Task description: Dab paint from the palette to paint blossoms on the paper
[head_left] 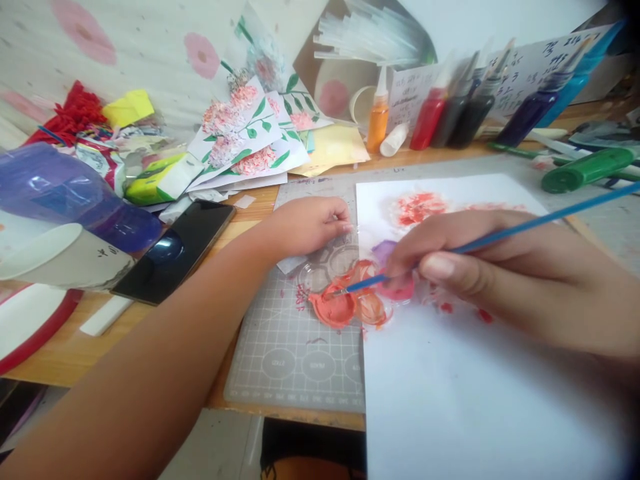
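Note:
My right hand (500, 273) grips a slim paintbrush (515, 230) with a blue handle between thumb and fingers. Its tip rests in coral-red paint in a well of a clear plastic paint palette (345, 260). Other wells hold orange, pink and purple paint. Beside the palette's far edge, my left hand (313, 223) lies with curled fingers; whether anything is in them is hidden. A white sheet of paper (450, 393) with red flower-like dabs (423, 208) lies partly under the palette and my right hand.
A grey cutting mat (295, 333) lies beneath. To the left are a phone (175, 250), a paper cup (65, 257) and a purple plastic container (75, 193). Painted flower cards (250, 133) stand behind. Paint bottles, including an orange bottle (378, 120) and a green bottle (587, 170), occupy the back right.

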`<state>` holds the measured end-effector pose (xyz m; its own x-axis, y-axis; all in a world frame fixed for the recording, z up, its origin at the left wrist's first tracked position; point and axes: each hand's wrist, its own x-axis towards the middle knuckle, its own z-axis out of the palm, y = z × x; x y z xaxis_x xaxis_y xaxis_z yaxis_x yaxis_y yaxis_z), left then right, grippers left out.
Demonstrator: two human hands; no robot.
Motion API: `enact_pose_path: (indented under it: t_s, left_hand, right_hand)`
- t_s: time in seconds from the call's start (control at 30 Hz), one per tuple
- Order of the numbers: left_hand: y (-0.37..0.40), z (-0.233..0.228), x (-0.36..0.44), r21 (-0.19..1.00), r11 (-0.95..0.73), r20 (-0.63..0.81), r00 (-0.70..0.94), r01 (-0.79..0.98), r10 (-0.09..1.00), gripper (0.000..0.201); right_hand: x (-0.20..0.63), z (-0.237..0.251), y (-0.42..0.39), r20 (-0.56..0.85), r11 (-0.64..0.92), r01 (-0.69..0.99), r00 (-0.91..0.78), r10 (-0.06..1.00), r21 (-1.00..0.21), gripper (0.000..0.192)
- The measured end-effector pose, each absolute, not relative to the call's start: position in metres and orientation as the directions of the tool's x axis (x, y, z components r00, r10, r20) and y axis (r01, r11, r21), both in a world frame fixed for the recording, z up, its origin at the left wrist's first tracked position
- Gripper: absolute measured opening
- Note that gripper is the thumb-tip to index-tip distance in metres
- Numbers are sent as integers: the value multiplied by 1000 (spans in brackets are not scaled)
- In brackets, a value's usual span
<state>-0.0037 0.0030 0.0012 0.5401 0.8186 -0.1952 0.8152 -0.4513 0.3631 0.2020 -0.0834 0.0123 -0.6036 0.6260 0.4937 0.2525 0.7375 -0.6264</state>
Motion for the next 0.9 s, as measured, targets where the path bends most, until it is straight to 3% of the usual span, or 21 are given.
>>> enact_pose_path:
  t_s: [0.37,0.53,0.7,0.8,0.9]
  left_hand:
    - [4,1,-4,350,-461,-188,544,815,818,24]
    - [5,0,-4,324,-484,-171,554,813,815,25]
    - [5,-1,-4,333,-483,-171,556,810,814,28]
    - [4,-1,-3,317,-475,-163,540,821,826,26]
    - [3,0,-2,306,-467,-169,530,830,831,24]
  right_hand:
    - [202,11,-78,452,676,159,-632,629,-720,21]
    - [204,13,-81,443,612,167,-549,709,-773,31]
    - [206,14,-84,449,673,172,-624,639,-719,26]
    - [210,13,-82,471,679,252,-557,684,-689,28]
    - [209,12,-81,490,675,202,-547,679,-709,27]
